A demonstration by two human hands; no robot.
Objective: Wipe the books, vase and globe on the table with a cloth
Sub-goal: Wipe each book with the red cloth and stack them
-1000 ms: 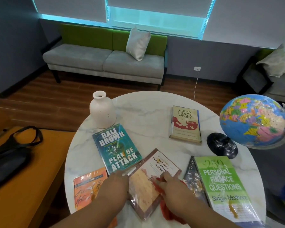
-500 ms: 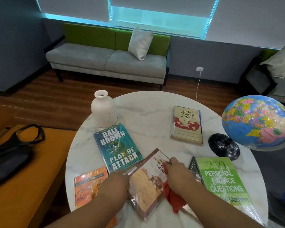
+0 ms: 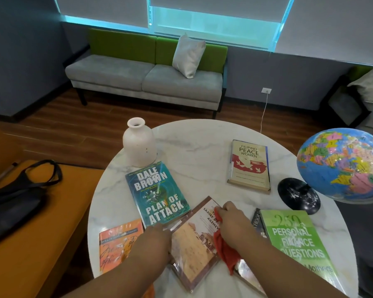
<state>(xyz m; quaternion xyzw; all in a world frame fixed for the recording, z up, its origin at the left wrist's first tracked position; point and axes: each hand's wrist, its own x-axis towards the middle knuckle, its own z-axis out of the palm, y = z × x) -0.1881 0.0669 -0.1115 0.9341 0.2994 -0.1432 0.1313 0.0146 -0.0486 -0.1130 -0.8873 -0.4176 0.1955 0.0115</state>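
Curled round a red cloth (image 3: 225, 253), the right hand (image 3: 233, 224) grips its upper end in the fingers, and the rest of the cloth trails back under the wrist. Hand and cloth lie on the right side of the plastic-wrapped Ladies' Detective Agency book (image 3: 194, 244), near its far corner. Across the cover from the cloth, the left hand (image 3: 155, 239) rests on that book's left edge. Its fingers are hidden beneath the back of the hand, so I cannot tell whether they clamp the edge or lie flat. The book lies flat at an angle on the round marble table (image 3: 202, 143).

Just left of the left hand lies an orange paperback (image 3: 116, 244). Just beyond that hand is the Plan of Attack book (image 3: 157, 194), and farther beyond it a white vase (image 3: 139, 143) stands upright near the table's edge.

Just right of the right hand a dark book (image 3: 257, 220) peeks out from under the green Personal Finance Questions book (image 3: 295, 239). Beyond the right hand, well apart, lies the Filipino Peace Women book (image 3: 249, 166). Beyond and to the right of it stands the globe (image 3: 340, 164) on its black base (image 3: 297, 194).

Well left of the left hand, off the table, a black bag (image 3: 15, 203) sits on an orange bench (image 3: 41, 254). Far beyond both hands a grey and green sofa (image 3: 142, 80) holds a pale cushion (image 3: 188, 55).
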